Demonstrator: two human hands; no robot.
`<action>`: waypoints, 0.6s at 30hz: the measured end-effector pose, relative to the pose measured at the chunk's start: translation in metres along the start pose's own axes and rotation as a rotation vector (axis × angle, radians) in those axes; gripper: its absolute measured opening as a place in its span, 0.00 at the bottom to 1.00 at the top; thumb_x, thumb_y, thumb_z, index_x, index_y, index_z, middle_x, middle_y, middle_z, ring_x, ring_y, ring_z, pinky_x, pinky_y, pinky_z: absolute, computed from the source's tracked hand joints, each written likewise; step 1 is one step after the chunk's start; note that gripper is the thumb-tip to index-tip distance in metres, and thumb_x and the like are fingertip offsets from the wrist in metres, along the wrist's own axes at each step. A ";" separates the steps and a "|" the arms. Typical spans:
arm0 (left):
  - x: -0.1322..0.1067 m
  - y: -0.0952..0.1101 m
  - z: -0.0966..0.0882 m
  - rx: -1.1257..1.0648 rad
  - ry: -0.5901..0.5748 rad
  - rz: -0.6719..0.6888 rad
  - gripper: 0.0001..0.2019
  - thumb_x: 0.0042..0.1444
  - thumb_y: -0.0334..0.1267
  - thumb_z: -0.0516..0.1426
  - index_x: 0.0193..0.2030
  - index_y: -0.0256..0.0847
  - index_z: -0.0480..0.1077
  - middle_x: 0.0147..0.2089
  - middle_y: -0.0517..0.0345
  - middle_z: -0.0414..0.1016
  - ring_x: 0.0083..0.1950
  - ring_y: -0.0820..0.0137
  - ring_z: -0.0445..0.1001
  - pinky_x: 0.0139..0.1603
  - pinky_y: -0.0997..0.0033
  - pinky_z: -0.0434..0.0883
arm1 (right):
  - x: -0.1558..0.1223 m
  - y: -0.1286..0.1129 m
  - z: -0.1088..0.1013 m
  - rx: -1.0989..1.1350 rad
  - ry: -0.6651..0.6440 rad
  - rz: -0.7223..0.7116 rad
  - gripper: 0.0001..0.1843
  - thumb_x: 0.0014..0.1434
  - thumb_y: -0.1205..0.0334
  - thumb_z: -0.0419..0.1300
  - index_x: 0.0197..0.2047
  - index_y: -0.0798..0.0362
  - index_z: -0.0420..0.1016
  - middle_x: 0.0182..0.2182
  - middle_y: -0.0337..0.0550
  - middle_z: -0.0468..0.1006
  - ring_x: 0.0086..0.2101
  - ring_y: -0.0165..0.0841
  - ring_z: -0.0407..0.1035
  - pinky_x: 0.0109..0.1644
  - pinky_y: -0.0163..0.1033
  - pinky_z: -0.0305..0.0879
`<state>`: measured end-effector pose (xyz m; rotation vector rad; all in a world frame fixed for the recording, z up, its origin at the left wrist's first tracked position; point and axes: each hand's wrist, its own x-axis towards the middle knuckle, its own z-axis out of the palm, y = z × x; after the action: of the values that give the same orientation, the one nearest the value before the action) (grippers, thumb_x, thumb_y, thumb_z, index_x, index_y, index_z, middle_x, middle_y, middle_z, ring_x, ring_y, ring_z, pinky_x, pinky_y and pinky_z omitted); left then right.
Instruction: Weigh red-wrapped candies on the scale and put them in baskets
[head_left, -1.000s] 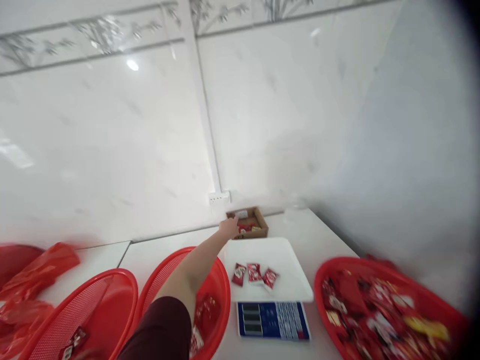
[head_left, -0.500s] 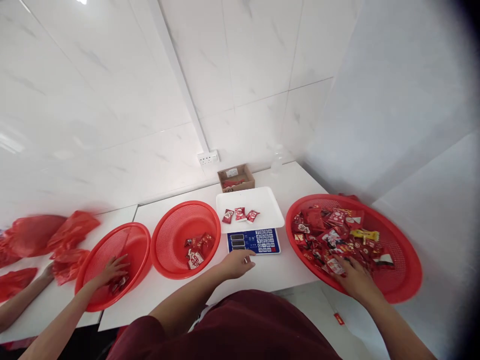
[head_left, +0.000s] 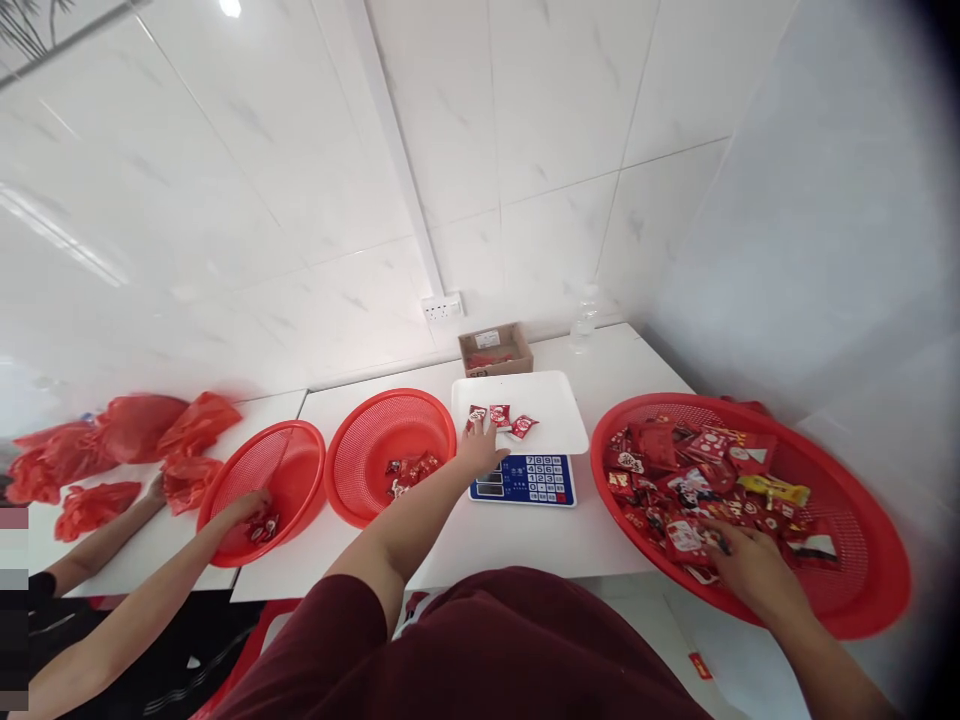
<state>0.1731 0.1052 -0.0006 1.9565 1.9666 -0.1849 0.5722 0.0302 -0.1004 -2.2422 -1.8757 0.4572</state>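
My left hand reaches over the front edge of the white scale tray, fingers apart, touching the leftmost of three red candy packets lying on it. The blue scale keypad sits just right of that hand. My right hand lies on the heap of red candy packets in the large red basket at the right, fingers stretched over them and holding nothing that I can see.
Two smaller red baskets hold a few packets. Another person's hand is in the left one, their other hand by red bags. A cardboard box and clear bottle stand by the wall.
My left hand drew back from the cardboard box to the table by the keypad, then moved up onto the scale tray. My right hand came into view in the large basket. The view dropped.
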 end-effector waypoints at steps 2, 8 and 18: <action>0.004 0.011 0.001 -0.010 -0.003 -0.011 0.36 0.59 0.54 0.50 0.68 0.36 0.47 0.71 0.36 0.42 0.70 0.50 0.47 0.66 0.49 0.49 | 0.000 -0.001 -0.003 0.052 -0.038 -0.007 0.23 0.54 0.58 0.46 0.49 0.54 0.73 0.42 0.55 0.75 0.49 0.45 0.67 0.55 0.44 0.62; 0.002 0.040 0.017 0.036 0.133 0.147 0.31 0.61 0.53 0.47 0.68 0.48 0.49 0.72 0.46 0.43 0.71 0.51 0.42 0.66 0.40 0.40 | -0.003 0.004 -0.006 0.145 -0.041 -0.014 0.24 0.53 0.57 0.44 0.48 0.52 0.72 0.43 0.58 0.74 0.50 0.48 0.66 0.57 0.48 0.61; 0.001 0.025 0.008 -0.053 0.091 0.326 0.26 0.62 0.49 0.48 0.65 0.43 0.58 0.72 0.48 0.44 0.71 0.55 0.42 0.68 0.48 0.46 | 0.003 -0.002 -0.026 0.140 -0.078 0.052 0.26 0.54 0.57 0.43 0.50 0.53 0.73 0.41 0.60 0.76 0.45 0.51 0.71 0.49 0.50 0.65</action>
<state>0.1990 0.1045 -0.0041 2.2481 1.6536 0.0403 0.5796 0.0346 -0.0754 -2.2151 -1.7655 0.6720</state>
